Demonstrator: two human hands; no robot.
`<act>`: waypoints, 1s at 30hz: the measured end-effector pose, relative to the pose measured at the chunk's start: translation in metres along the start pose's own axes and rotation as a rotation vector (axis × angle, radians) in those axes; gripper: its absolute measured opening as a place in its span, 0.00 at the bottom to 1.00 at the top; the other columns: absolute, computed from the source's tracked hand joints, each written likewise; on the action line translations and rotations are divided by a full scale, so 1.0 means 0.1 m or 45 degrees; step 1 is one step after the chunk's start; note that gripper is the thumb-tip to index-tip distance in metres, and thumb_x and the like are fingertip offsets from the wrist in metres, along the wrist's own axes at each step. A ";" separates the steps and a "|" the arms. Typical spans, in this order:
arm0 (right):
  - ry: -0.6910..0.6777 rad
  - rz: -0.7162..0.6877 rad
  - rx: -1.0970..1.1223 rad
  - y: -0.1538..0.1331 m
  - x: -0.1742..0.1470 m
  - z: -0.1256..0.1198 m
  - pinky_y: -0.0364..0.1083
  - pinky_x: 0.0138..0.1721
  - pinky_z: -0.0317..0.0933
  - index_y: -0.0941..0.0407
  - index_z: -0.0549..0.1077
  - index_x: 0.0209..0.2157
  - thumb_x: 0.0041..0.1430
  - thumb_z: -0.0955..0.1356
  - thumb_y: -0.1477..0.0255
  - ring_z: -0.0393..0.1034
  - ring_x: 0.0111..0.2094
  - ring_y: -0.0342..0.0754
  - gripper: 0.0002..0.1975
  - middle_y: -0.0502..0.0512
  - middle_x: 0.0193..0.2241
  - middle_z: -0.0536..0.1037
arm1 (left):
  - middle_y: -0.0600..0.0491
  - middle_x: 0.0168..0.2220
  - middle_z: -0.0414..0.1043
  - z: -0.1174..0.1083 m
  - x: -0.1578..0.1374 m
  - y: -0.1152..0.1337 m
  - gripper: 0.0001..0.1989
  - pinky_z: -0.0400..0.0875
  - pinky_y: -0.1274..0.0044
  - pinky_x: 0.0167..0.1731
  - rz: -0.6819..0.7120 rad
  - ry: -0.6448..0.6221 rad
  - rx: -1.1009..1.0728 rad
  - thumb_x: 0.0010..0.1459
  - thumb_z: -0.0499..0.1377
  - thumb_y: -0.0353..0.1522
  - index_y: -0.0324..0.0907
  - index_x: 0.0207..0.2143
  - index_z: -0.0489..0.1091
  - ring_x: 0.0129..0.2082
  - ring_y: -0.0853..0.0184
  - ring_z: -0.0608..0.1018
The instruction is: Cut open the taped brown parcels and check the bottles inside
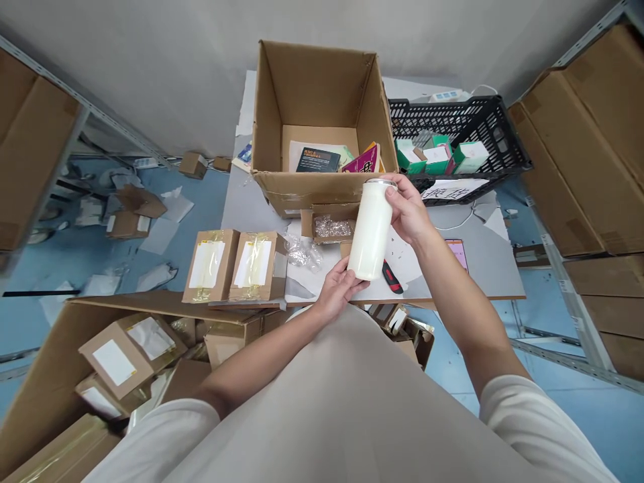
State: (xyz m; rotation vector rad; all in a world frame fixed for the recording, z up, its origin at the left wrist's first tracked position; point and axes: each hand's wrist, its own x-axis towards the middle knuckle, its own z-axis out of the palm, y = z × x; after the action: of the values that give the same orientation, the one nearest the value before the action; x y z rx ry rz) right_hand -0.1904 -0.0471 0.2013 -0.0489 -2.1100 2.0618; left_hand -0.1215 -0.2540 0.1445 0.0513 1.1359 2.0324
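Note:
A tall white cylindrical container [371, 231] with a shiny rim is held tilted above the table's front. My right hand [408, 206] grips its upper end, thumb on the near side. Around the base are the fingers of my left hand [338, 290], supporting it from below. Behind it, partly covered, lies a small open carton [331, 213] with bubble wrap [333, 227] inside. A red and black utility knife [391, 278] rests on the table just right of the container's base.
On the table [483, 268] stand a large open box [302, 184] holding books, a black crate [508, 157] with green-white boxes, two taped cartons [256, 268] and a phone [457, 255]. A big box of parcels [118, 359] is at lower left; shelves flank both sides.

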 end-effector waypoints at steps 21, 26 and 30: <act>-0.053 0.027 0.128 -0.22 -0.04 0.01 0.51 0.37 0.68 0.48 0.69 0.43 0.48 0.66 0.43 0.70 0.45 0.52 0.28 0.52 0.47 0.74 | 0.40 0.50 0.72 -0.11 0.02 0.10 0.34 0.67 0.62 0.51 -0.072 0.209 -0.281 0.57 0.49 0.55 0.39 0.54 0.64 0.48 0.54 0.76; 0.041 0.033 0.074 -0.09 0.02 0.14 0.48 0.33 0.68 0.48 0.69 0.42 0.50 0.69 0.48 0.71 0.37 0.47 0.23 0.51 0.41 0.75 | 0.45 0.54 0.70 -0.15 0.02 0.09 0.34 0.67 0.61 0.51 0.038 0.198 -0.229 0.55 0.55 0.53 0.48 0.59 0.57 0.47 0.57 0.77; 0.083 0.049 0.054 -0.06 0.06 0.16 0.47 0.31 0.69 0.49 0.69 0.42 0.51 0.68 0.49 0.71 0.35 0.46 0.22 0.50 0.38 0.75 | 0.48 0.50 0.72 -0.14 0.00 0.06 0.40 0.68 0.62 0.50 0.060 0.125 -0.113 0.48 0.66 0.46 0.50 0.60 0.53 0.45 0.60 0.78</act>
State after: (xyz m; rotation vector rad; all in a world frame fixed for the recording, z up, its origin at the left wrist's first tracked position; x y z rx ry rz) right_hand -0.1981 -0.0621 0.2076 -0.1491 -2.0427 2.0958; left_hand -0.1309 -0.2661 0.1407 -0.0678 1.1123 2.1451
